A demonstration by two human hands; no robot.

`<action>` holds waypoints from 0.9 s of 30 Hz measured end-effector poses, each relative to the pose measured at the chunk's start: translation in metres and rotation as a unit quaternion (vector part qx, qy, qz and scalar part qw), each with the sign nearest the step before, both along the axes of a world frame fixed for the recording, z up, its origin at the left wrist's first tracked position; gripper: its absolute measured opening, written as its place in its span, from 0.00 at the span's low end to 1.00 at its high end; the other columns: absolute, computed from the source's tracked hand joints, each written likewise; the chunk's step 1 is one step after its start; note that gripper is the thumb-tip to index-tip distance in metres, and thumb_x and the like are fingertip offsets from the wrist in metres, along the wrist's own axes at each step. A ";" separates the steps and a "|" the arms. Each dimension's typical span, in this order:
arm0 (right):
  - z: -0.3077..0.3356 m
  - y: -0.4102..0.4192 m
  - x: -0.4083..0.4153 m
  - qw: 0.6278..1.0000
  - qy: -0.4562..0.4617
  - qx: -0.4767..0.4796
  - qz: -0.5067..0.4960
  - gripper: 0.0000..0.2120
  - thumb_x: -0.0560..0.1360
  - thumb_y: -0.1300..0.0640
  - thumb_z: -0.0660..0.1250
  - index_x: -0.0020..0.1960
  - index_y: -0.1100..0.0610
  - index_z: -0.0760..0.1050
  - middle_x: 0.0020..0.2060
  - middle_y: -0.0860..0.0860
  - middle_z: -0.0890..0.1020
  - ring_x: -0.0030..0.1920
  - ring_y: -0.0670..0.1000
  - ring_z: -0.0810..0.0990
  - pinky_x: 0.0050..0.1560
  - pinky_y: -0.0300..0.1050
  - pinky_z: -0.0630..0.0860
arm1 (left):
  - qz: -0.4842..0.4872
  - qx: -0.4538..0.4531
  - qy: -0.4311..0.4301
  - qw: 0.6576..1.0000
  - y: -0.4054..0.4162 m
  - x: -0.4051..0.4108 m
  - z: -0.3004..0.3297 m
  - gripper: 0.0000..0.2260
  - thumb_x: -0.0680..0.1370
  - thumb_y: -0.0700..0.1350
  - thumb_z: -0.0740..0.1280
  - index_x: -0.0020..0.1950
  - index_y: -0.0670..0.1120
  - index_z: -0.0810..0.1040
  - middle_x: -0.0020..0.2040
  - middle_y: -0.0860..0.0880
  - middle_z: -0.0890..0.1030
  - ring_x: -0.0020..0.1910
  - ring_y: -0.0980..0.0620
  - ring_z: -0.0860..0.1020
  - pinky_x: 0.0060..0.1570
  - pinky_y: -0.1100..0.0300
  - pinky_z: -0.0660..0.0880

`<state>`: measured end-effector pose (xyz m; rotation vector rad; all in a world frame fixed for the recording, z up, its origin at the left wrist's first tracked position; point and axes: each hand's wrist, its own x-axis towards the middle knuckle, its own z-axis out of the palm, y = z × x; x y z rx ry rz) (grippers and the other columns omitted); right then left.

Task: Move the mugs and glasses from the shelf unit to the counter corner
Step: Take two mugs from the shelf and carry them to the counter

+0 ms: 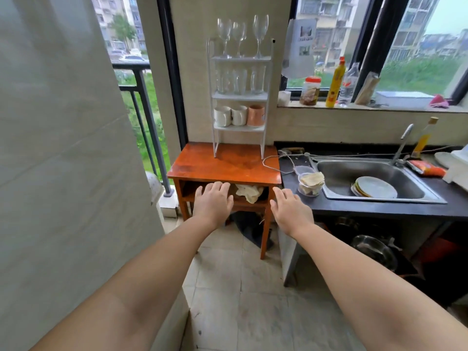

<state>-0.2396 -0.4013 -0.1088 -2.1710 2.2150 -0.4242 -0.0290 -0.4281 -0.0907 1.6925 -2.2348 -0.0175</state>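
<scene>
Starting at the far left: pale wall (58, 148) filling that side, balcony railing (149, 117) showing beyond it. Left hand (212, 202) reaching forward, palm down, fingers straight and slightly spread, gripping nothing, hovering in front of the small orange table (202, 165). Crumpled cloth (249, 192) lying in the open compartment under the tabletop, just right of that hand.

Standing at the back of the orange surface: white shelf unit (264, 138), fully loaded. Three wine glasses (239, 34) standing upright on the top tier. Clear tumblers (240, 81) lining the middle tier, exact count hard telling through the blur. Two white mugs (222, 116) and a pink mug (256, 115) sitting side by side on the lowest tier, pink one rightmost. Everything well apart from both hands.

Right hand (291, 211) stretching out too, open and relaxed, holding nothing, floating near the table's right front corner. Hands apart from each other.

Moving right: dark counter (379, 207) adjoining the table, plastic cup (310, 184) with something pale inside sitting beside the steel sink (336, 173). Stacked plates (374, 187) resting in the basin. Yellow bottle (335, 83) and jar (310, 91) lining the windowsill above.
</scene>
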 end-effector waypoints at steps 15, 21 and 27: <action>0.007 -0.279 -0.058 0.999 0.013 -0.021 0.025 0.20 0.82 0.48 0.49 0.71 0.52 0.62 0.66 0.53 0.70 0.62 0.57 0.72 0.53 0.51 0.73 | 0.019 -0.018 -0.002 1.000 -0.272 -0.049 0.001 0.19 0.81 0.51 0.55 0.70 0.48 0.68 0.67 0.49 0.74 0.68 0.47 0.70 0.68 0.49 0.65; 0.001 -0.369 -0.061 0.998 0.020 -0.032 0.043 0.18 0.81 0.48 0.50 0.69 0.53 0.64 0.63 0.54 0.72 0.59 0.58 0.74 0.49 0.50 0.74 | 0.019 -0.004 0.020 1.000 -0.361 -0.063 -0.011 0.19 0.81 0.51 0.55 0.70 0.47 0.68 0.67 0.48 0.73 0.67 0.46 0.70 0.62 0.49 0.69; -0.002 -0.458 -0.059 0.999 0.000 -0.035 0.019 0.19 0.81 0.48 0.51 0.69 0.54 0.64 0.64 0.55 0.72 0.59 0.59 0.74 0.51 0.53 0.74 | 0.014 0.017 0.065 0.998 -0.456 -0.076 -0.018 0.19 0.81 0.51 0.55 0.69 0.47 0.68 0.65 0.47 0.74 0.64 0.46 0.72 0.53 0.50 0.74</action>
